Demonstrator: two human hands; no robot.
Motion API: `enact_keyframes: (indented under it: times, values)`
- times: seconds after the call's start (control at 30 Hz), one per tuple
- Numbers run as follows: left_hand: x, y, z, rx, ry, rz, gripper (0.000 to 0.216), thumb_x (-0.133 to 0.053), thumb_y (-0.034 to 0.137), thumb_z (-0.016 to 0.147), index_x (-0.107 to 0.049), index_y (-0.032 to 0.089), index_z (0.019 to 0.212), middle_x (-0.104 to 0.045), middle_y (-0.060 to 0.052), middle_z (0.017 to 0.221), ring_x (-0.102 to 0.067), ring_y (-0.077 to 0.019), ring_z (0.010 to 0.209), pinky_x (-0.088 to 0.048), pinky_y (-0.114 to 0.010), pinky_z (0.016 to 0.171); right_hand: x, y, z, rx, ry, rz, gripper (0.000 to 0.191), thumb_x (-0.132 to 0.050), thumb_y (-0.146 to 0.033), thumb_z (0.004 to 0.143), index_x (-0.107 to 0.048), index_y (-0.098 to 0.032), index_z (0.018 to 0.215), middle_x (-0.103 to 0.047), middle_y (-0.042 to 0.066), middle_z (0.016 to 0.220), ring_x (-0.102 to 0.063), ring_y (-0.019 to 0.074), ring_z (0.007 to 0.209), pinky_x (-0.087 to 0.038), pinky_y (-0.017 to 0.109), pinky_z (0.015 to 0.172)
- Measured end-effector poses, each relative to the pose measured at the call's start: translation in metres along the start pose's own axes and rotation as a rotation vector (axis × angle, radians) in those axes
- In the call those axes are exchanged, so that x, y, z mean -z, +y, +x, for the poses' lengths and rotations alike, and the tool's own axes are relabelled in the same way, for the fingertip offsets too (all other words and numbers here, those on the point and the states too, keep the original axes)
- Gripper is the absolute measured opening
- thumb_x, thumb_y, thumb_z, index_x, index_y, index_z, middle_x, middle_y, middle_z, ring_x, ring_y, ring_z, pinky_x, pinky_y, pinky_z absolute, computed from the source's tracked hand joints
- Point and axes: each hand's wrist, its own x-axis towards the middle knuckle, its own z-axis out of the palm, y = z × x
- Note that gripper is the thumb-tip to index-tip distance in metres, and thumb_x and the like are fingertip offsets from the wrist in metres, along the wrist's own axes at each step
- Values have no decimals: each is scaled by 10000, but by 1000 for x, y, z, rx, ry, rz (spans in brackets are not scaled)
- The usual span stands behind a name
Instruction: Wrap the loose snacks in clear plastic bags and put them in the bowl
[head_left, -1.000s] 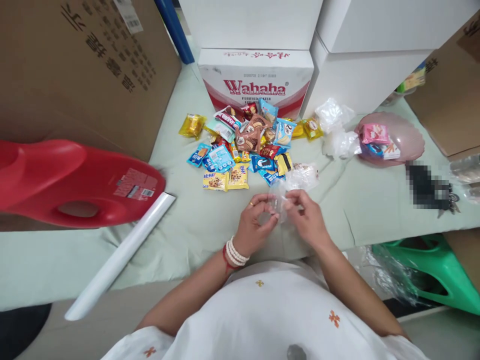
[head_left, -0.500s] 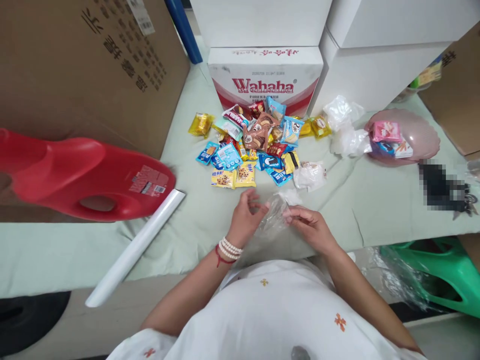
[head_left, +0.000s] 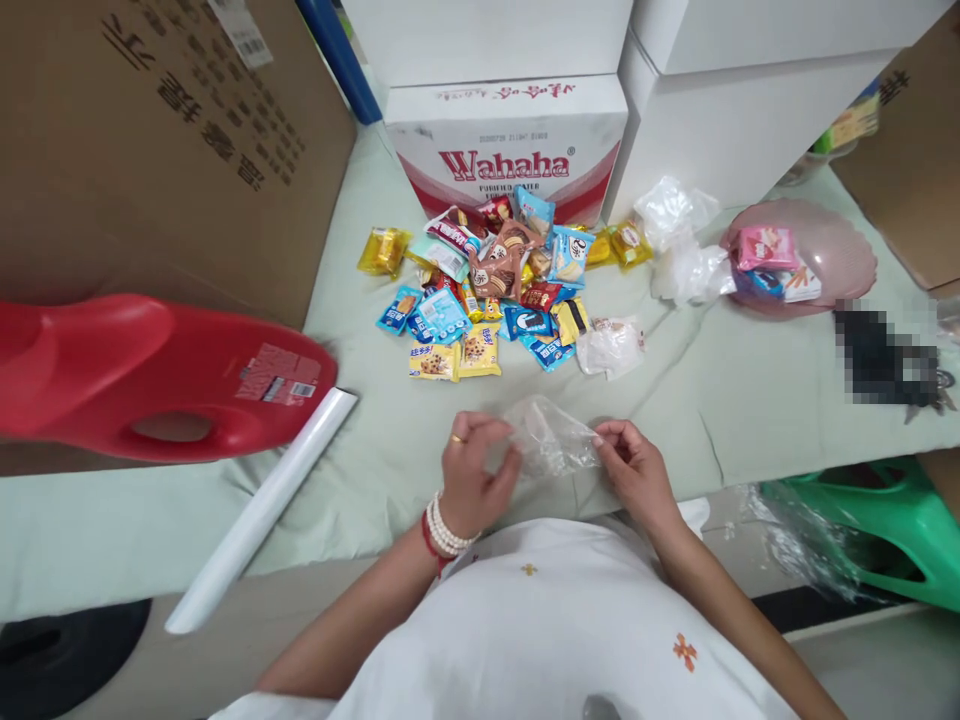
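Observation:
Both hands hold a small clear plastic bag (head_left: 551,445) just above the pale green cloth (head_left: 390,440), near my body. My left hand (head_left: 472,480), with a ring and a bead bracelet, pinches the bag's left edge. My right hand (head_left: 637,470) pinches its right edge, and the bag is stretched between them. Beyond the hands lies a heap of small wrapped snack packets (head_left: 495,290) in blue, yellow, red and brown.
A red plastic stool (head_left: 150,375) lies at the left beside a white roll (head_left: 262,510). A Wahaha carton (head_left: 506,150), white boxes and cardboard boxes stand behind. A pink plate (head_left: 832,260) with packets sits right, crumpled clear bags (head_left: 679,250) beside it. A green stool (head_left: 870,530) is lower right.
My hands have moved apart and pulled the clear bag out wider between them; the left hand now grips the bag's left edge. The view has shifted slightly.

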Motion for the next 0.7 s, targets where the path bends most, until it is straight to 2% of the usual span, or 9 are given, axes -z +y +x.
enact_keyframes:
  times: [0.1,0.17,0.23,0.33,0.4,0.47,0.53,0.6,0.7]
  values:
    - [-5,-1,14,-151,-268,66,336,-805,338,742,-741,272,1065,-698,-110,1197,-589,-333,1225,-421,-528,1085,2,-1,1,-30,-27,47,381,-695,-580,861,-652,-206,914,-523,-39,659,-371,106,528,-302,235,473]
    - [-9,-11,30,-19,-382,30,215,-756,320,788,-772,269,997,-743,-99,1112,-638,-318,1144,-441,-510,1055,7,0,2,-64,-45,72,403,-712,-594,842,-651,-198,876,-472,-52,613,-345,100,516,-271,232,463]
    - [-12,-24,51,192,-397,-112,157,-720,367,834,-777,235,895,-757,-80,907,-678,-256,906,-513,-409,895,13,-1,1,-93,-73,84,431,-738,-609,811,-654,-187,846,-431,-61,586,-328,93,506,-248,228,455]
    - [-10,-39,83,447,-299,-362,280,-797,437,762,-757,191,888,-725,-48,819,-631,-187,748,-508,-311,739,19,-4,0,-134,-115,105,472,-765,-637,766,-648,-182,817,-414,-68,572,-311,82,482,-232,224,438]
    - [-5,-41,97,534,-91,-410,328,-845,411,708,-715,182,903,-698,-30,847,-600,-155,748,-493,-279,723,19,-7,-1,-160,-110,122,492,-764,-656,752,-633,-187,814,-427,-68,572,-301,77,464,-224,223,423]
    - [2,-34,99,530,169,-322,316,-838,393,739,-659,188,900,-658,-7,856,-567,-134,762,-474,-258,727,18,-8,-1,-174,-96,132,498,-747,-667,763,-623,-190,826,-457,-62,579,-303,76,453,-220,223,414]
    - [8,-22,86,456,263,-203,273,-780,414,823,-617,197,859,-610,15,806,-529,-125,739,-442,-243,701,16,-7,-1,-163,-86,130,486,-718,-665,792,-622,-192,844,-485,-54,588,-311,78,449,-230,226,414]
    - [11,-7,61,407,112,-164,307,-728,462,867,-590,207,768,-552,31,704,-480,-124,663,-392,-243,629,16,-4,-2,-116,-77,86,457,-683,-648,833,-634,-194,859,-514,-45,598,-347,91,461,-268,233,432]
    - [5,13,26,504,-155,-240,398,-652,558,906,-546,222,721,-474,44,610,-426,-131,588,-336,-257,578,16,0,-4,49,-23,-109,391,-598,-582,928,-670,-199,894,-609,-8,658,-489,137,547,-386,258,520]
